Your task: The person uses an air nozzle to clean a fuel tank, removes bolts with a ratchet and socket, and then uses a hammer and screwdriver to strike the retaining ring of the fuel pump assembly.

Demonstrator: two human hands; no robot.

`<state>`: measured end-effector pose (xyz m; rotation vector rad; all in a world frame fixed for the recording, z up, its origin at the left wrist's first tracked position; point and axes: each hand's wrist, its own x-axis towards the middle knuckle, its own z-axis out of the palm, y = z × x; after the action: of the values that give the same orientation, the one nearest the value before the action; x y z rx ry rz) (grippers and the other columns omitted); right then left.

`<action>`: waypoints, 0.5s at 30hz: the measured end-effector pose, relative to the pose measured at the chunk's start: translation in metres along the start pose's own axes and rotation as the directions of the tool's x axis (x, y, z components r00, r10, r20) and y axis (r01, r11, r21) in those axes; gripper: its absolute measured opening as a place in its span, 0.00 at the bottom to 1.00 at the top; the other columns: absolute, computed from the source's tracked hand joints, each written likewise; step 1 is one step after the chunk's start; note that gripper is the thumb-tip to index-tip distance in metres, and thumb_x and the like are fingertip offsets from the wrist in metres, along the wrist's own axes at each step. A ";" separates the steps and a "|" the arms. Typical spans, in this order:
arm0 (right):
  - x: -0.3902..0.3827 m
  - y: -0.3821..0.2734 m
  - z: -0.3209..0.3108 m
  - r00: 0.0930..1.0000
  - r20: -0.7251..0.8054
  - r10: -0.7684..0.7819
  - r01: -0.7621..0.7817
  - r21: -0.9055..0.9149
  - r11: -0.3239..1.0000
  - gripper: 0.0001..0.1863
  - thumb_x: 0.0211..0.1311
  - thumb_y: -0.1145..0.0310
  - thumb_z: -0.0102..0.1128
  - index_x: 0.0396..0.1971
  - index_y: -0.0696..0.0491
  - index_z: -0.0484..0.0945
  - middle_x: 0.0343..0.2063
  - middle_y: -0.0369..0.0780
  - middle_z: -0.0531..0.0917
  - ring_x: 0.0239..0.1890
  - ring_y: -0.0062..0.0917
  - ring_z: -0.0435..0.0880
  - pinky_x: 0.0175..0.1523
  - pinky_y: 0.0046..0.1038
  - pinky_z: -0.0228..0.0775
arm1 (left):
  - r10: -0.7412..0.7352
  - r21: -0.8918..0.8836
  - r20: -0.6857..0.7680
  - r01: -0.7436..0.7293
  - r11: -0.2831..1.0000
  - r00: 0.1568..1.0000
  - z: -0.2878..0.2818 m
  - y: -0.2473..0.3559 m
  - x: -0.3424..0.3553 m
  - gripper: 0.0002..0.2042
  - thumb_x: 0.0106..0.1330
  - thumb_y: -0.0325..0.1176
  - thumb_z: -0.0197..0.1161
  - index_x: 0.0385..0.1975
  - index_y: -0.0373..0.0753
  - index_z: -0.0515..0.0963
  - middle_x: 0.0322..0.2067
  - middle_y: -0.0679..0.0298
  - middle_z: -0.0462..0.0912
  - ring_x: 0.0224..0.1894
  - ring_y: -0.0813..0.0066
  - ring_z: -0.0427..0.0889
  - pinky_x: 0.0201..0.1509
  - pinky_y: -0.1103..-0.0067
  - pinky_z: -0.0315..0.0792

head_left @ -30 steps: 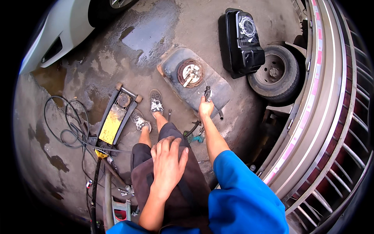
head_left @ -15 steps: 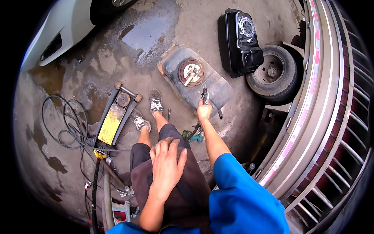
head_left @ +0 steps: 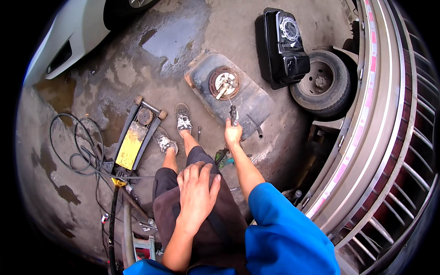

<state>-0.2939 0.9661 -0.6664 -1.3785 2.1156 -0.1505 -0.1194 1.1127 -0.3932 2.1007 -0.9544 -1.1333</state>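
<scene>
My right hand is wrapped round an air blow gun, a small dark and silver tool with a thin nozzle. It is held over the near side of a dirty grey fuel tank on the ground. The nozzle points to the tank's round opening, where a white fuel pump unit sits inside a rusty brown ring. My left hand lies on the dark apron over my bent knee, its fingers stretched out and holding nothing.
A yellow and black floor jack stands left of my feet, beside a coiled hose. Beyond the old tank are a black tank and a truck wheel. A green tool lies near my knee. The truck's side curves along the right.
My right hand has moved a little left with the blow gun, and the nozzle now points more directly at the pump opening. My left hand has stayed still.
</scene>
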 end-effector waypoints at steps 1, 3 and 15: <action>0.003 0.009 -0.001 0.998 0.047 0.047 -0.046 -0.025 0.999 0.20 0.59 0.55 0.63 0.34 0.60 0.82 0.25 0.48 0.85 0.28 0.36 0.84 0.40 0.38 0.73 | 0.001 -0.003 0.001 -0.001 1.000 1.000 0.000 0.002 -0.001 0.17 0.63 0.35 0.63 0.50 0.35 0.75 0.50 0.55 0.75 0.54 0.56 0.73 0.61 0.63 0.60; 0.003 0.004 -0.001 0.995 0.049 0.092 -0.092 -0.003 0.996 0.20 0.59 0.55 0.63 0.34 0.60 0.82 0.25 0.49 0.85 0.29 0.37 0.84 0.41 0.38 0.73 | -0.003 0.003 -0.003 0.003 1.000 1.000 0.000 0.003 -0.002 0.17 0.63 0.35 0.63 0.50 0.35 0.75 0.50 0.55 0.75 0.54 0.56 0.73 0.61 0.63 0.60; 0.032 0.038 0.020 0.999 0.018 -0.046 0.046 0.011 0.999 0.18 0.62 0.55 0.63 0.34 0.56 0.75 0.12 0.37 0.73 0.09 0.24 0.69 0.13 0.32 0.59 | -0.010 -0.005 -0.030 0.010 1.000 1.000 0.000 -0.001 -0.011 0.17 0.63 0.35 0.63 0.50 0.35 0.76 0.51 0.55 0.75 0.55 0.57 0.72 0.61 0.63 0.61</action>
<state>-0.3221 0.9596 -0.7115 -1.4184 2.0663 -0.1666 -0.1231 1.1218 -0.3893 2.1150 -0.9274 -1.1054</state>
